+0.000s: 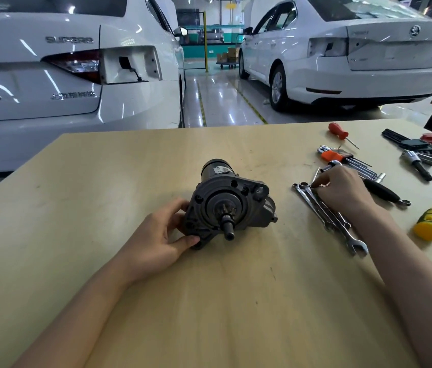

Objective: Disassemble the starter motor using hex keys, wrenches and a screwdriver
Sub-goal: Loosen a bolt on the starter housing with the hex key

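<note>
Head view: left hand (163, 236) grips starter motor (229, 205) from its left.

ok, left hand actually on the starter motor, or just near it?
Touching. The head view shows the left hand gripping the starter motor at its flange: fingers curl over the upper left edge, and the thumb presses the lower left lug, with no gap visible.

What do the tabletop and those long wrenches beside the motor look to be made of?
Tabletop: probably light wood or wood-look laminate, matte, with faint grain and scuffs. Wrenches: steel by the look, bright polished or chromed, catching highlights.
</note>
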A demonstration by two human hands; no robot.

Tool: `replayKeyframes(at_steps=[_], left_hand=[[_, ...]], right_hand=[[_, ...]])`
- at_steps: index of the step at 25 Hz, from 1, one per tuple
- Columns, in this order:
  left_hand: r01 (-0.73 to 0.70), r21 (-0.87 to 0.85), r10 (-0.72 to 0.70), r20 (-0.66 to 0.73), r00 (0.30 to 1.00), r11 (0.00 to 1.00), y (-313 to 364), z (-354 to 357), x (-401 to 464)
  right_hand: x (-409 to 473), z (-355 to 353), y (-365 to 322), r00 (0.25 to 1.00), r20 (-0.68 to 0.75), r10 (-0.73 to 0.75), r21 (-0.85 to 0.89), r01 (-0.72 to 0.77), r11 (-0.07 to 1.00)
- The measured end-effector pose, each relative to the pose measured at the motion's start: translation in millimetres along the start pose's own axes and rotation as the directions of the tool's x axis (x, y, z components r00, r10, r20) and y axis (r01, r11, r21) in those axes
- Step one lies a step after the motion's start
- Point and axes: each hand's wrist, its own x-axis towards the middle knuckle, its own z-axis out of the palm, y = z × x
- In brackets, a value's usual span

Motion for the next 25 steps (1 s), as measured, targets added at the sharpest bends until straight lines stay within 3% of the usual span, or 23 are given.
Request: replayKeyframes(at_steps=[5, 13, 15, 17, 18, 19, 20, 21, 22, 23, 25], left_hand=[[-0.013, 0.085, 0.018, -0.054, 0.998, 0.996, 1.9, 2.2, -0.3], [-0.012, 0.108, 0.019, -0.062, 0.998, 0.994, 6.9, 5.8, -2.0], [-0.031, 0.094, 0.041, -0.107, 0.993, 0.995, 10.8, 9.7, -2.9], [-0.067, 0.039, 0.074, -0.211, 0.975, 0.997, 15.9, 15.0, -3.5], [-0.096, 0.006, 0.095, -0.262, 0.960, 0.995, 18.1, 17.3, -3.0], [-0.119, -0.020, 0.108, -0.294, 0.950, 0.993, 21.3, 19.1, -1.9], [-0.132, -0.030, 0.116, -0.313, 0.942, 0.991, 24.7, 20.3, -0.3], [-0.140, -0.012, 0.128, -0.333, 0.934, 0.990, 28.5, 20.2, 1.9], [-0.150, 0.025, 0.148, -0.360, 0.921, 0.988, 32.4, 19.1, 5.2], [-0.166, 0.057, 0.175, -0.389, 0.904, 0.984, 38.0, 17.3, 9.5], [-0.215, 0.058, 0.219, -0.423, 0.879, 0.975, 54.8, 13.8, 21.6]], right_hand=[[-5.1, -4.0, 1.4, 0.994, 0.098, -0.048, -0.125, 0.060, 0.990], [-7.8, 6.5, -13.6, 0.995, 0.085, -0.056, -0.340, 0.082, 0.937], [-7.9, 4.9, -13.3, 0.999, -0.037, -0.015, -0.188, 0.008, 0.982], [-9.4, -1.8, -20.6, 0.982, -0.169, 0.079, 0.231, -0.039, 0.972], [-13.0, -6.3, -29.0, 0.979, -0.146, 0.143, 0.550, -0.040, 0.834], [-20.1, -11.3, -41.4, 0.984, -0.040, 0.173, 0.851, -0.058, 0.522], [-28.9, -15.1, -55.5, 0.987, 0.115, 0.116, 0.985, -0.129, 0.118], [-37.4, -17.9, -68.1, 0.976, 0.218, 0.005, 0.961, -0.213, -0.175], [-45.4, -20.4, -78.6, 0.960, 0.263, -0.093, 0.912, -0.279, -0.302], [-53.3, -22.7, -87.4, 0.951, 0.268, -0.153, 0.896, -0.305, -0.324], [-66.6, -26.5, -98.0, 0.975, 0.139, -0.173, 0.966, -0.173, -0.195]])
